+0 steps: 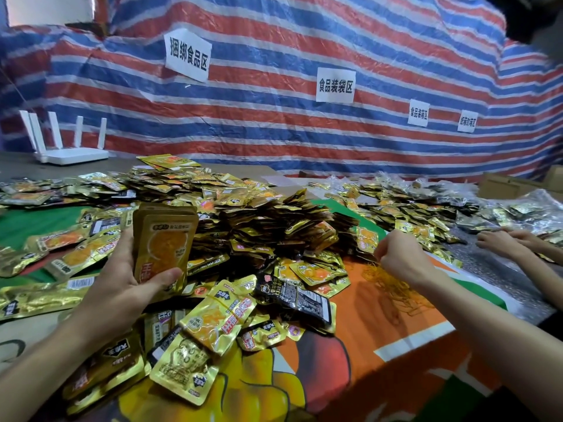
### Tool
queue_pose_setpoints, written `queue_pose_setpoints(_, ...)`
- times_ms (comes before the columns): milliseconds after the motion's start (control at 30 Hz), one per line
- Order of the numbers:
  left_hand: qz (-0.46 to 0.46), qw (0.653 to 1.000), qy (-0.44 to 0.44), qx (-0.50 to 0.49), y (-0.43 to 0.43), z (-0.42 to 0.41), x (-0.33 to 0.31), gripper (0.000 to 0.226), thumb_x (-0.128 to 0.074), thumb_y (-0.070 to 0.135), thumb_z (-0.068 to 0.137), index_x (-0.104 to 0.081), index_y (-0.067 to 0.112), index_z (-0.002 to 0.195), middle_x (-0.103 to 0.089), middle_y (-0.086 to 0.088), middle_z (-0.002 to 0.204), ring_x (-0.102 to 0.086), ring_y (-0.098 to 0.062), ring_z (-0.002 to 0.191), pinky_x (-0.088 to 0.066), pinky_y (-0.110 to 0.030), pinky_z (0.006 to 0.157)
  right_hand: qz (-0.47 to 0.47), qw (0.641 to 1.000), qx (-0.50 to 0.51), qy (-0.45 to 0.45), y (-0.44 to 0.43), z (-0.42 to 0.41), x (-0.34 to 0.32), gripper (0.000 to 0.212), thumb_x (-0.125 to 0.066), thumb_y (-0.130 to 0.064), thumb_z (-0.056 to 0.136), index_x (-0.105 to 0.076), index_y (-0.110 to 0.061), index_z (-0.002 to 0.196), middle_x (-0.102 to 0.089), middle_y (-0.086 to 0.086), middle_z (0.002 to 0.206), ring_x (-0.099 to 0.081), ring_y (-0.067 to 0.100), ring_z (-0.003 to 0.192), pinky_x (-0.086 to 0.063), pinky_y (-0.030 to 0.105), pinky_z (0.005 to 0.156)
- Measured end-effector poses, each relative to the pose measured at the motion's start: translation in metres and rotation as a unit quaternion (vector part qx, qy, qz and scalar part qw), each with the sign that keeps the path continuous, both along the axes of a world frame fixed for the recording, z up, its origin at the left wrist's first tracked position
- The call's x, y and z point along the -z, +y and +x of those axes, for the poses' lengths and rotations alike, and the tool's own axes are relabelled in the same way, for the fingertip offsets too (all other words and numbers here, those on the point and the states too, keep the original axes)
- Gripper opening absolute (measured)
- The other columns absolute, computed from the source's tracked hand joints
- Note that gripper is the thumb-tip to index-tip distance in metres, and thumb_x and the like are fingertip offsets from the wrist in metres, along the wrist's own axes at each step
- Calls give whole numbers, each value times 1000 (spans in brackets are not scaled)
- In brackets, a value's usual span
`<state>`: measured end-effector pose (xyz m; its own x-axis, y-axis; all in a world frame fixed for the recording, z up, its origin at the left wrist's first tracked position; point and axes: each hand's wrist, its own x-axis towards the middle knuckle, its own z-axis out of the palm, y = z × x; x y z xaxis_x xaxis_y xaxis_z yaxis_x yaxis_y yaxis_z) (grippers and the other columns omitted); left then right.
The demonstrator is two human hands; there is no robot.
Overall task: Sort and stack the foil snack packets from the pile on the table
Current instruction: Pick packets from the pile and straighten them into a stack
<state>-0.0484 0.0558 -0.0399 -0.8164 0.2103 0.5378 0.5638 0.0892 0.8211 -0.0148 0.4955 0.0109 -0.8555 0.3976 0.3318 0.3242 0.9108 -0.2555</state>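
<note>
A big pile of gold foil snack packets (259,220) covers the middle of the table. My left hand (122,287) grips an upright stack of gold packets (164,239) in front of the pile, thumb across the front packet. My right hand (402,257) is closed above a heap of thin yellow rubber bands (387,281) on the orange cloth, fingers pinched; what it holds is hidden. Loose packets (213,318) lie flat below the stack, and a black-backed packet (298,296) lies face down.
Another person's hands (511,242) rest at the right edge near packets in clear plastic bags (518,208). A white router (70,153) stands at the back left. A striped tarp with paper signs (187,54) hangs behind. The printed tablecloth (380,330) shows at the front right.
</note>
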Motion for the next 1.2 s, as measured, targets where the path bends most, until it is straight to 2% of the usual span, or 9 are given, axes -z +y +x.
queue_pose_setpoints(133, -2, 1000, -5, -2, 0, 0, 0, 61, -76, 22, 69, -49, 64, 104, -70, 17, 107, -71, -4, 96, -51, -26, 80, 4, 1000, -4, 6, -1, -2, -1, 30, -56, 17, 80, -79, 0, 88, -75, 18, 89, -70, 32, 82, -62, 46, 75)
queue_pose_setpoints(333, 6, 1000, -19, 4, 0, 0, 1, 61, -76, 21, 70, -50, 61, 107, -70, 17, 107, -71, -4, 95, -56, -17, 72, 70, 998, 1, 11, -17, 0, -5, 30, -61, 3, 80, -78, -19, 90, -76, 4, 92, -70, 27, 84, -61, 42, 72)
queue_pose_setpoints(467, 54, 997, -51, 8, 0, -1, -1, 55, -77, 16, 68, -56, 51, 105, -74, 9, 103, -73, -11, 91, -57, -16, 68, -13, 989, -112, 91, -43, -6, -11, 36, -60, 12, 80, -77, -14, 99, -75, 2, 100, -69, 20, 88, -60, 37, 79)
queue_pose_setpoints(533, 105, 990, -95, 20, -1, -2, -4, 51, -76, 13, 67, -58, 38, 108, -75, 1, 100, -75, -17, 88, -60, -24, 64, -103, 967, -200, 115, -69, -10, -17, 35, -60, 13, 85, -75, -16, 99, -74, 1, 100, -71, 15, 83, -60, 32, 76)
queue_pose_setpoints(633, 179, 965, -184, 59, -4, -2, -10, 49, -70, 5, 68, -55, 20, 112, -77, -6, 92, -76, -19, 78, -59, -27, 55, -279, 890, -350, 89, -122, -16, -25, 33, -63, 13, 90, -68, -19, 99, -70, 7, 107, -76, 16, 81, -61, 26, 68)
queue_pose_setpoints(767, 217, 938, -245, 116, -11, 0, -15, 53, -64, 3, 76, -55, 11, 127, -72, -16, 118, -70, -37, 105, -63, -42, 62, -384, 783, -481, 90, -193, -28, -27, 31, -67, 12, 88, -67, -11, 108, -62, 10, 120, -77, 28, 85, -61, 29, 71)
queue_pose_setpoints(833, 234, 926, -268, 123, -15, 1, -16, 51, -64, 3, 76, -56, 9, 126, -69, -23, 121, -68, -43, 107, -63, -47, 66, -403, 754, -507, 109, -224, -36, -27, 30, -69, 11, 86, -68, -8, 110, -63, 8, 119, -77, 30, 84, -62, 32, 71)
queue_pose_setpoints(1000, 260, 913, -287, 128, -17, 4, -21, 44, -69, 1, 70, -59, 6, 113, -74, -23, 99, -74, -35, 78, -60, -41, 54, -432, 742, -480, 178, -274, -54, -16, 23, -72, 8, 87, -68, -7, 105, -67, 7, 113, -77, 21, 85, -64, 33, 70)
queue_pose_setpoints(1200, 249, 922, -278, 102, -18, 0, -21, 53, -75, -1, 70, -57, 8, 118, -74, -21, 102, -74, -33, 82, -60, -40, 58, -488, 731, -445, 169, -281, -60, 5, 24, -79, 1, 83, -70, -13, 100, -70, -2, 113, -77, 17, 87, -62, 26, 65)
